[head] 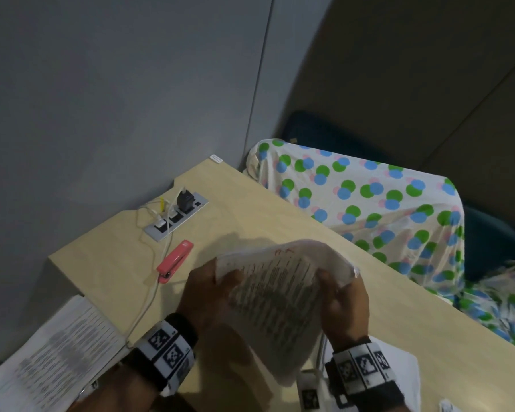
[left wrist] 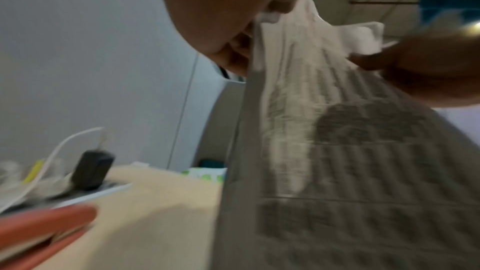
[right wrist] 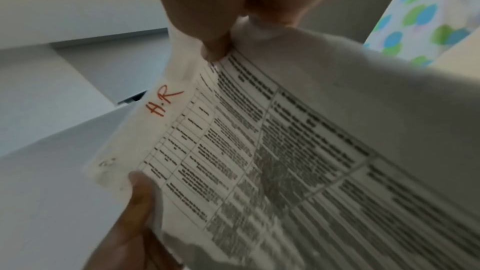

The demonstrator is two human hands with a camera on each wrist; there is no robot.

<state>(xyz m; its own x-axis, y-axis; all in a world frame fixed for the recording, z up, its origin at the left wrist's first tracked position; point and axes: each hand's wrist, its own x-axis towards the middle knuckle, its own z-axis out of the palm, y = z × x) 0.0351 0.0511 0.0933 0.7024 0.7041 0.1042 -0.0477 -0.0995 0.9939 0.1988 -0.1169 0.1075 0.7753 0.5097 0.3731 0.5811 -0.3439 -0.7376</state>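
Observation:
A sheaf of printed papers with tables of text and a red "H.R" written at the top is held up over the pale wooden desk, bowed into an arch. My left hand pinches its left top corner, thumb on the printed face. My right hand grips the right top corner, where the sheets' edges fan out. In the left wrist view the papers hang down from my left hand. In the right wrist view my right hand pinches the top edge.
A red stapler lies on the desk left of the papers, beside a power strip with plugs and white cables. More printed sheets lie at the lower left. A chair under a dotted cloth stands beyond the desk's right edge.

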